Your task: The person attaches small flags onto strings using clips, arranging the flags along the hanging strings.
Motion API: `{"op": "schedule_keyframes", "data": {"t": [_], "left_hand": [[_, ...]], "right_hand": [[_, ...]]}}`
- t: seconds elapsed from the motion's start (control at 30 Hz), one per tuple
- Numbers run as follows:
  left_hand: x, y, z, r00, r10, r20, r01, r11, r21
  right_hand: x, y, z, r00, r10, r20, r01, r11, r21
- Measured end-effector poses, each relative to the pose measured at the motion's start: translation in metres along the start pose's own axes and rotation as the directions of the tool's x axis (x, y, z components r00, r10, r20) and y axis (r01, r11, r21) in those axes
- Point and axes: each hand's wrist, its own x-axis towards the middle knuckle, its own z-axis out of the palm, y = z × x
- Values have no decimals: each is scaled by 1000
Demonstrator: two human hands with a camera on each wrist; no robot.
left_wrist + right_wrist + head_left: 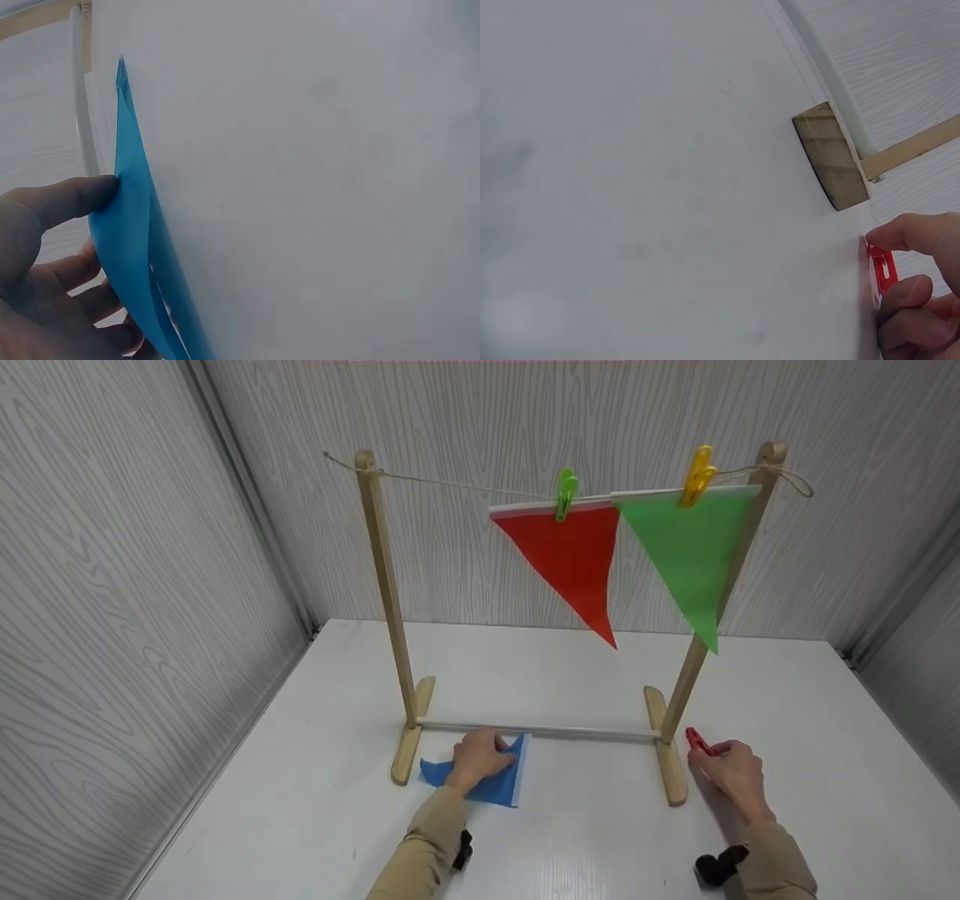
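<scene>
Low over the white table, my left hand (478, 757) pinches a blue triangular pennant (496, 790) with a white strip along one edge. In the left wrist view the thumb presses one face of the blue cloth (129, 217), with the other fingers behind it. My right hand (733, 774) holds a red clothespin (694, 740) between thumb and fingers, just right of the stand's right foot. Part of this clothespin is hidden by the fingers. Above, a red pennant (574, 544) hangs by a green clothespin (566, 495), and a green pennant (694, 547) by a yellow clothespin (697, 478).
A wooden stand has a left post (388, 585), a right post (679, 697) and a white crossbar (585, 732) low between them. Twine (457, 485) runs between the post tops. Wood-grain panels (135, 585) enclose the white table (300, 780) on the sides and back.
</scene>
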Motion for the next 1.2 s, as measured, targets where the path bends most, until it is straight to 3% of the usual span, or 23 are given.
{"op": "schedule_keyframes", "data": {"t": [0.17, 0.4, 0.63, 0.77, 1.2], "left_hand": [[1, -7, -4, 1000, 16, 23, -12, 984, -180], [3, -14, -8, 1000, 22, -7, -23, 950, -310], [1, -13, -14, 997, -47, 60, 70, 876, -477], [2, -14, -15, 996, -47, 78, 81, 850, -521], [1, -15, -16, 999, -19, 39, 39, 798, -602]], "right_hand": [[-1, 0, 0, 999, 31, 19, -32, 999, 18], [-4, 1, 0, 999, 32, 14, -33, 999, 35], [-7, 2, 0, 1000, 5, -9, -4, 999, 55], [-7, 2, 0, 1000, 5, -11, -5, 998, 55], [-6, 2, 0, 1000, 7, -10, -7, 998, 68]]}}
